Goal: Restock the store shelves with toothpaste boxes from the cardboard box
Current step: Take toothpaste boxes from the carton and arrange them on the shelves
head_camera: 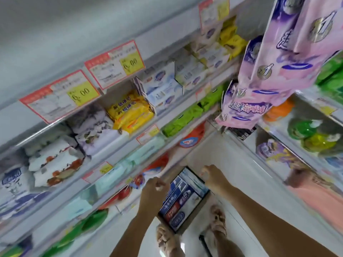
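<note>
An open cardboard box [199,205] sits low between my feet, packed with blue, red and white toothpaste boxes [179,203] lying flat. My left hand [155,186] is curled at the box's left rim and my right hand [210,176] is curled at its far right corner. Each hand seems to grip the cardboard edge, though blur hides the fingertips. Neither hand holds a toothpaste box.
Store shelves [115,145] on the left carry soap packs, tissue packs and price tags [115,64]. Pink hanging packages [274,67] crowd the upper right above a second shelf unit [289,138]. Another person's hand and pink sleeve [311,190] are at the right. White floor [213,149] runs along the narrow aisle.
</note>
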A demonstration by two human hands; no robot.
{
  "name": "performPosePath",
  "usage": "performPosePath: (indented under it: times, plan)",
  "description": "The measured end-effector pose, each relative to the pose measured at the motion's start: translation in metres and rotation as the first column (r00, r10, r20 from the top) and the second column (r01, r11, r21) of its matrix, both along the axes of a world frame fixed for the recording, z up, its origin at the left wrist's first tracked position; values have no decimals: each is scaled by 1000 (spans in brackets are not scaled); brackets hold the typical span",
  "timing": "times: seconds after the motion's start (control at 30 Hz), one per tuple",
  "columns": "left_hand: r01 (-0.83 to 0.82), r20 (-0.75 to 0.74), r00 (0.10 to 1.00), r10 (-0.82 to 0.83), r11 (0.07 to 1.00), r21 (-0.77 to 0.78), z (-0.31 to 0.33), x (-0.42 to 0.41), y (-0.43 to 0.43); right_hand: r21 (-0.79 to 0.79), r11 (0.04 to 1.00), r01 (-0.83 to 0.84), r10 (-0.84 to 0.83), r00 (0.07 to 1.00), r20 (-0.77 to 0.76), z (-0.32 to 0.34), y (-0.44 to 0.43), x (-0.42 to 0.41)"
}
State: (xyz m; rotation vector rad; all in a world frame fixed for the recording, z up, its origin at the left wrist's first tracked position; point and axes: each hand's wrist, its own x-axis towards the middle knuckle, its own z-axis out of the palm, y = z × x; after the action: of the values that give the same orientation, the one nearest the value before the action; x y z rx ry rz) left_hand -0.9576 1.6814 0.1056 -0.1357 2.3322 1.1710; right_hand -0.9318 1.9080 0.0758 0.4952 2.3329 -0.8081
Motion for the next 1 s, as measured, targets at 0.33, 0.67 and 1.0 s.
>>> performPosePath:
  times: [0.33,0.67,1.0]
  plan:
    - [149,245,966,-82,951,-269,-229,21,0,-2,997,-77,75,968,238,-194,-4,35]
    - [216,213,966,-148,914,-344,-365,28,7,37,964,-265,253,947,198,-308,-7,74]
    - [205,33,975,-221,831,-517,-407,53,12,-21,948,-319,319,939,131,-343,-3,76]
